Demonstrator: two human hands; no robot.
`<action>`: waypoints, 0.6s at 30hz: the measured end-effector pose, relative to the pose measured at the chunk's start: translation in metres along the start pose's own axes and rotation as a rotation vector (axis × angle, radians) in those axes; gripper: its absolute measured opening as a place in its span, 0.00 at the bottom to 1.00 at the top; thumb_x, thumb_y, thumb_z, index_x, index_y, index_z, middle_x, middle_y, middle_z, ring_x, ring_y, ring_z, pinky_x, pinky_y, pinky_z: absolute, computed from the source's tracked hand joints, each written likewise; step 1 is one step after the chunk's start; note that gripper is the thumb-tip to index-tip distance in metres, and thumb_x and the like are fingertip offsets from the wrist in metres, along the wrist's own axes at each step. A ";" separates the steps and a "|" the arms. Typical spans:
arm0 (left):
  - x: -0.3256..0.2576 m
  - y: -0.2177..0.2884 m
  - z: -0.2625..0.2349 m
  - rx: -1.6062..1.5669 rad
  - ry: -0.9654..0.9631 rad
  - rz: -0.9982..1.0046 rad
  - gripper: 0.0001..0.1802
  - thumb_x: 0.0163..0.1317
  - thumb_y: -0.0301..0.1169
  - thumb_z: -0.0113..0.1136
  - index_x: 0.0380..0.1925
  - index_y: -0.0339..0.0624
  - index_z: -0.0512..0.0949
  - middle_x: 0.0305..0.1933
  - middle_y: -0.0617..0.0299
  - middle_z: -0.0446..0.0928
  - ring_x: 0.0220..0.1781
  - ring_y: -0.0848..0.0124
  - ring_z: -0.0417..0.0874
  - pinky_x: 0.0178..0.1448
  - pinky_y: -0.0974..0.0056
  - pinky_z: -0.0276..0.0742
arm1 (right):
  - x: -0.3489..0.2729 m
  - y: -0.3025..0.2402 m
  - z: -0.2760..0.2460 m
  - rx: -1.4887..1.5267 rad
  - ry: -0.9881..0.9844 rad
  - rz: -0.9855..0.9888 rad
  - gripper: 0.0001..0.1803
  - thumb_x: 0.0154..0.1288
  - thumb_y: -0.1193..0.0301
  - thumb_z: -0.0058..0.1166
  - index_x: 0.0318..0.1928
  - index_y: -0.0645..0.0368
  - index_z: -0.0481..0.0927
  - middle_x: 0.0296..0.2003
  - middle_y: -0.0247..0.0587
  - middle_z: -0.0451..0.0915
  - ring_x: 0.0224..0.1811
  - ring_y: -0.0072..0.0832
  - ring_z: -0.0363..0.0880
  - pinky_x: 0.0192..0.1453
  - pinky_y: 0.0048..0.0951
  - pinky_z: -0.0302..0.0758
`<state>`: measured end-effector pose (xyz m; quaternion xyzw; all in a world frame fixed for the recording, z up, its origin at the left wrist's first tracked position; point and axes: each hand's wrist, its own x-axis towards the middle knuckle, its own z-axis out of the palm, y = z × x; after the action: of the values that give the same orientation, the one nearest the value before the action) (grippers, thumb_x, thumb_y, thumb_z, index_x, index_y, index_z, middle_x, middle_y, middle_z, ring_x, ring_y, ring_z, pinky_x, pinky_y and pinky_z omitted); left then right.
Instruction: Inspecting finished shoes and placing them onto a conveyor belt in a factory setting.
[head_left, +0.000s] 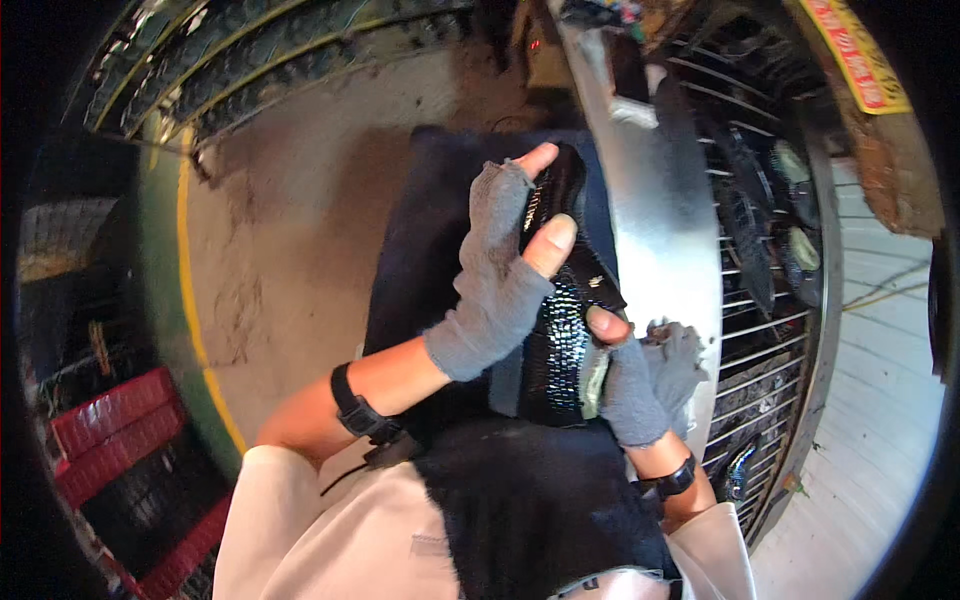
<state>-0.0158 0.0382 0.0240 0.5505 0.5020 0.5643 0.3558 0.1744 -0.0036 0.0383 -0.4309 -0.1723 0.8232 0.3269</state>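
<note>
A glossy black shoe upper [562, 330] with a crocodile-like texture lies lengthwise over my lap, its narrow end pointing away from me. My left hand [505, 245], in a grey fingerless glove, grips its far part, the thumb pressed on top and a fingertip at the far end. Lower down on the right side, my right hand [632, 380] in a matching glove holds the edge, its thumb on the surface. Most of its fingers are hidden. A pale lining shows beside the right hand. Dark cloth [420, 240] is spread beneath the upper.
A shiny metal work surface [660, 210] runs along my right. Beyond it stands a barred rack [770, 370] with several dark shoe parts. Another loaded rack [250, 60] is at the far left. Red slats [120, 420] stand left of the yellow floor line [190, 290].
</note>
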 end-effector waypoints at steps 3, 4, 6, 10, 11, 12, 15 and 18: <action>0.033 -0.024 0.017 0.002 -0.312 -0.054 0.37 0.79 0.48 0.54 0.81 0.43 0.63 0.79 0.45 0.67 0.85 0.50 0.58 0.88 0.51 0.46 | 0.013 -0.012 -0.046 0.109 0.081 -0.122 0.30 0.74 0.59 0.61 0.67 0.66 0.77 0.55 0.48 0.88 0.51 0.34 0.91 0.58 0.34 0.89; 0.032 -0.039 0.018 -0.242 -0.383 -0.302 0.38 0.80 0.53 0.52 0.83 0.48 0.62 0.78 0.48 0.68 0.84 0.56 0.62 0.85 0.53 0.55 | 0.011 -0.020 -0.076 0.095 0.141 -0.166 0.29 0.74 0.57 0.61 0.65 0.66 0.79 0.53 0.48 0.88 0.50 0.34 0.91 0.58 0.35 0.89; 0.018 -0.056 0.010 -0.625 -0.411 -0.648 0.44 0.79 0.64 0.48 0.80 0.42 0.66 0.65 0.52 0.79 0.61 0.64 0.82 0.68 0.56 0.77 | -0.011 -0.054 -0.108 0.124 0.229 -0.220 0.28 0.72 0.57 0.61 0.62 0.67 0.81 0.51 0.48 0.89 0.49 0.34 0.91 0.57 0.36 0.89; -0.030 -0.106 -0.024 -0.485 -0.456 -0.750 0.25 0.83 0.49 0.53 0.63 0.39 0.78 0.48 0.56 0.84 0.50 0.66 0.86 0.60 0.60 0.82 | -0.109 -0.108 -0.247 -0.214 0.560 -0.420 0.33 0.68 0.62 0.64 0.69 0.67 0.75 0.56 0.48 0.87 0.50 0.37 0.90 0.57 0.38 0.88; -0.030 -0.110 -0.020 -0.505 -0.482 -0.745 0.25 0.83 0.49 0.53 0.63 0.39 0.78 0.48 0.56 0.84 0.50 0.66 0.86 0.60 0.60 0.82 | -0.135 -0.113 -0.277 -0.384 0.738 -0.438 0.35 0.69 0.64 0.64 0.72 0.66 0.73 0.55 0.46 0.86 0.51 0.34 0.89 0.58 0.35 0.85; -0.027 -0.096 -0.011 -0.423 -0.483 -0.718 0.21 0.83 0.45 0.53 0.58 0.39 0.79 0.46 0.58 0.83 0.49 0.67 0.86 0.57 0.61 0.82 | -0.167 -0.101 -0.334 -0.511 0.898 -0.439 0.38 0.68 0.63 0.66 0.74 0.64 0.71 0.54 0.46 0.86 0.52 0.31 0.87 0.58 0.31 0.82; -0.018 -0.103 0.001 -0.358 -0.472 -0.719 0.16 0.83 0.41 0.53 0.52 0.39 0.80 0.42 0.60 0.83 0.45 0.69 0.85 0.53 0.62 0.83 | -0.216 -0.088 -0.414 -0.981 1.254 0.022 0.43 0.63 0.54 0.72 0.73 0.62 0.74 0.57 0.52 0.86 0.54 0.40 0.87 0.64 0.38 0.79; -0.021 -0.107 -0.013 -0.335 -0.408 -0.777 0.16 0.83 0.42 0.53 0.50 0.39 0.80 0.39 0.60 0.82 0.42 0.71 0.84 0.50 0.62 0.83 | -0.128 -0.113 -0.302 -1.894 1.265 -0.039 0.43 0.54 0.59 0.75 0.71 0.57 0.77 0.71 0.61 0.73 0.75 0.55 0.71 0.76 0.49 0.71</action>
<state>-0.0422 0.0421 -0.0827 0.3564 0.4928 0.3428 0.7160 0.5200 -0.0093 0.0067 -0.8397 -0.5357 -0.0080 -0.0887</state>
